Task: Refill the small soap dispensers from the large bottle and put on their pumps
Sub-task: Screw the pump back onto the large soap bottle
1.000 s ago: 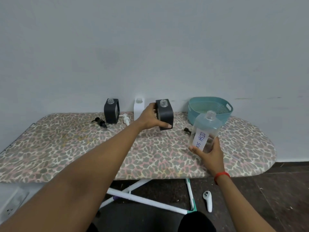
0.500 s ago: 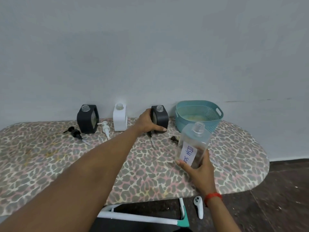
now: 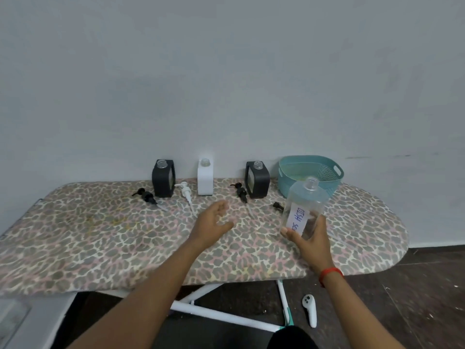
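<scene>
Three small dispensers stand uncapped along the wall: a black one (image 3: 163, 181) at left, a white one (image 3: 205, 176) in the middle, another black one (image 3: 257, 179) at right. Loose pumps lie in front of them: black (image 3: 145, 195), white (image 3: 185, 191), black (image 3: 240, 190). A small black cap (image 3: 278, 206) lies further right. My right hand (image 3: 310, 239) holds the large clear bottle (image 3: 303, 206) with a handwritten label, tilted and uncapped. My left hand (image 3: 214, 222) hovers open over the board, apart from the right black dispenser.
Everything rests on an ironing board with a leopard-print cover (image 3: 100, 235) against a grey wall. A teal basket (image 3: 310, 173) stands at the back right, behind the large bottle. On the floor below lie a white controller (image 3: 310, 309) and the board's white legs (image 3: 226, 314).
My left hand has let go of the right black dispenser, which now stands by the basket, and has drawn back toward me. The large bottle stays in my right hand.
</scene>
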